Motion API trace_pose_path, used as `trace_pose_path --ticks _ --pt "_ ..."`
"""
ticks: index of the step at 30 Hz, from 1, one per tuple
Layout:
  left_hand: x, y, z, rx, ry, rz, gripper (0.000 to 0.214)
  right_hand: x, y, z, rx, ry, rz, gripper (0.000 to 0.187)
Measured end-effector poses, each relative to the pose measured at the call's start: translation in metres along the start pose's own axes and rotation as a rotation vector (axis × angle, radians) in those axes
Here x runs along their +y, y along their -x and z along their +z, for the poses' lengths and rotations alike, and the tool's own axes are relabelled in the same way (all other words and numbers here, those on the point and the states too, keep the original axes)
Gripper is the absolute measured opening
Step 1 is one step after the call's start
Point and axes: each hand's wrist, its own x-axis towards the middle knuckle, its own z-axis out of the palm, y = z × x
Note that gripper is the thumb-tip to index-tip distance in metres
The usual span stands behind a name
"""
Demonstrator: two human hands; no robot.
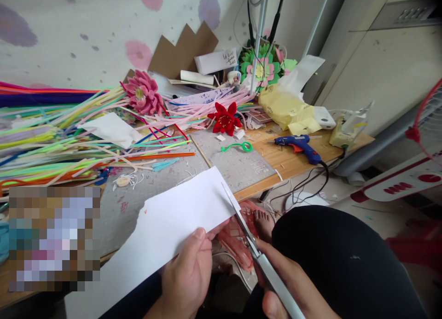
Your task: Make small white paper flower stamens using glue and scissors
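Observation:
A sheet of white paper with a ragged left edge hangs over my lap and the table's front edge. My left hand pinches its lower edge, thumb on top and fingers beneath. In my right hand is a pair of scissors with pale grey handles, fingers wrapped round them. The scissor blades point up and away at the paper's right edge, one blade lying over the sheet. Whether they are cutting into it I cannot tell.
Bundles of coloured pipe cleaners cover the table's left side. A red flower, a pink flower, a green curled stem and a blue glue gun lie behind the paper. A fan stands at the right.

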Motion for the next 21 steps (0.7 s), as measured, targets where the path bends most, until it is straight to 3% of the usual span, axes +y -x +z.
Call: trace_pose_path --ticks 7,13,21 --pt "-0.0006 -0.0007 -0.0026 0.008 0.012 -0.027 0.026 0.0018 0.0016 0.0022 0.03 0.025 0.095 0.065" --pt "-0.0001 -0.0008 -0.0026 0.004 0.019 -0.044 0.029 0.007 0.0013 0.0019 0.004 0.04 0.091 0.056" --pt "0.0003 -0.0021 0.0014 0.038 -0.055 -0.063 0.032 -0.001 0.0034 0.0066 0.075 0.022 0.104 0.064"
